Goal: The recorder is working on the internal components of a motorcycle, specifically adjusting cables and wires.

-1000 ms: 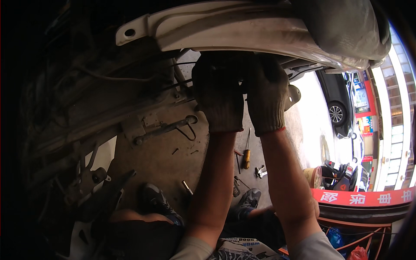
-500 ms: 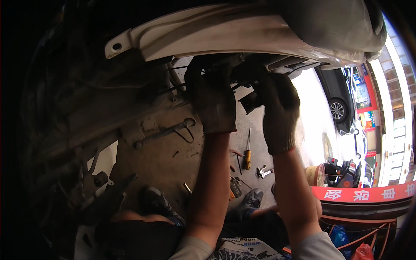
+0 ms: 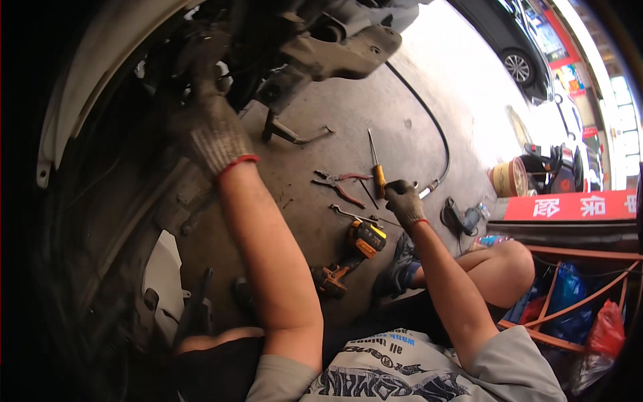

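Note:
My gloved left hand reaches up among dark parts under a vehicle, beside a metal bracket; its fingers are dim and blurred. My gloved right hand is low over the floor, fingers curled, beside a yellow-handled screwdriver and the metal fitting of a black hose; what it grips, if anything, is hidden. Nearby lie red-handled pliers, a wrench and a power tool with a yellow-and-black battery. Another tool lies below these.
A pale curved panel hangs at the upper left. A round tub and a grey-black tool are at the right, above a red banner and an orange rack holding bags. A dark car stands beyond.
My right hand has left the parts overhead and dropped toward the tools on the floor. My left hand stays up in the parts. The view has shifted, showing more of the floor.

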`<state>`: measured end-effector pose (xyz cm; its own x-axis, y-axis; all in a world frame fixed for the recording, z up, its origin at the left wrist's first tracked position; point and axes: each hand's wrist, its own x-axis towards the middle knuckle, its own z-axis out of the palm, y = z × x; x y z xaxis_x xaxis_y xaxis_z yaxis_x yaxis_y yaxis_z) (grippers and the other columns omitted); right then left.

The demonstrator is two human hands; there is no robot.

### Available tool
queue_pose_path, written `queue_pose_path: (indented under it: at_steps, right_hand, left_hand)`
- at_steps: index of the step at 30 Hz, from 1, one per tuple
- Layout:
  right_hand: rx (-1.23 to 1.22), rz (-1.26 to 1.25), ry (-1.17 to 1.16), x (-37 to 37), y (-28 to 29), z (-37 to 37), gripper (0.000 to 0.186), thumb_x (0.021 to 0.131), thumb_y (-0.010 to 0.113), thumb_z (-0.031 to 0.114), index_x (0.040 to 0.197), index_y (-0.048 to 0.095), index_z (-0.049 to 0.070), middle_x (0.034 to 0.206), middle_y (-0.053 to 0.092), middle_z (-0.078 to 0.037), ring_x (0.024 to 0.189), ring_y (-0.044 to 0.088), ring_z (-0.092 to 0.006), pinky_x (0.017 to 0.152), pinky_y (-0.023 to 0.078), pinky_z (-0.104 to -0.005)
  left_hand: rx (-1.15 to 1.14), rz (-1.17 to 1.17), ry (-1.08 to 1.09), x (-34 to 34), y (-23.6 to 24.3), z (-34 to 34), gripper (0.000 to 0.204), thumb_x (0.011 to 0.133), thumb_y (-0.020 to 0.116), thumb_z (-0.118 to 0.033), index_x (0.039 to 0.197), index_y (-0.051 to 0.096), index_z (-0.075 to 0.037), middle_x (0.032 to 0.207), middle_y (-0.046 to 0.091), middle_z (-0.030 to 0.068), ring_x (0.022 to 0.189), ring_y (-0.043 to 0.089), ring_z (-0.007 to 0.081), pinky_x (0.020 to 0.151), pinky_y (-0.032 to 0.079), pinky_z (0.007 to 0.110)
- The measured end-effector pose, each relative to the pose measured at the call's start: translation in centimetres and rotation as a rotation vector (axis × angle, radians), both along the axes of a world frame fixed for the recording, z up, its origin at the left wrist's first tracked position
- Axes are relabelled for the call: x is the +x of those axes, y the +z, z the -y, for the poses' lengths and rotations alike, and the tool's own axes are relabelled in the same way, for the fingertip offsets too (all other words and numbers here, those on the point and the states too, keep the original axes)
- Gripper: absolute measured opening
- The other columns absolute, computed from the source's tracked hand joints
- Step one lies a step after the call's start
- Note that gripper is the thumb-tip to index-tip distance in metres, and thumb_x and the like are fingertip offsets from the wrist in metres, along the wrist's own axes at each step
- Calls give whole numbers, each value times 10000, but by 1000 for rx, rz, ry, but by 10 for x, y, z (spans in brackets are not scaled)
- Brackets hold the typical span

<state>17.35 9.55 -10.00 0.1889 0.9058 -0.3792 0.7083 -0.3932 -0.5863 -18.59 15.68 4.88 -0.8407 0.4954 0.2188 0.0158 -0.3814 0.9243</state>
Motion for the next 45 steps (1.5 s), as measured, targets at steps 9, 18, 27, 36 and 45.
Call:
queue_pose_path:
  at_steps: [9, 18, 27, 36, 45]
  right_hand:
    - [-232, 388, -47, 11, -61, 4, 418, 881, 561, 321, 1213, 617, 73, 1203, 634, -227, 1090, 625, -393, 957, 485, -441]
    - [-204, 370, -89, 43, -164, -29, 295, 913, 572, 334, 1119, 651, 138, 1008, 699, -176, 951, 680, -355, 813, 535, -445]
    - [-89, 309, -330, 15, -181, -38, 469, 869, 539, 445, 978, 723, 28, 872, 713, -209, 914, 695, -347, 762, 547, -430]
    - [-221, 511, 237, -2, -106, -44, 355, 839, 546, 207, 1144, 651, 60, 1088, 692, -200, 1008, 680, -337, 860, 548, -410]
    - [-226, -458, 186, -60, 2, -31, 578, 740, 671, 91, 1301, 546, 22, 864, 680, -165, 682, 665, -245, 633, 534, -353]
  left_hand:
    - [-49, 232, 24, 17, 20, 12, 329, 819, 768, -219, 994, 685, 48, 910, 674, 86, 747, 607, 143, 606, 486, 302]
    - [-50, 202, 33, 13, 21, 4, 438, 858, 728, -243, 1187, 623, 27, 1033, 680, 72, 847, 619, 130, 745, 481, 308]
    - [8, 2, -17, 11, 14, 14, 333, 935, 657, -183, 1232, 574, -59, 968, 642, 38, 749, 577, 113, 614, 485, 245]
    - [-171, 106, 46, 19, 38, 18, 318, 961, 626, -199, 1239, 556, -62, 970, 669, 57, 752, 597, 103, 622, 470, 233]
    - [-290, -96, -12, -6, 23, 20, 292, 965, 626, -233, 1165, 610, -21, 929, 690, 67, 654, 598, 88, 522, 456, 219]
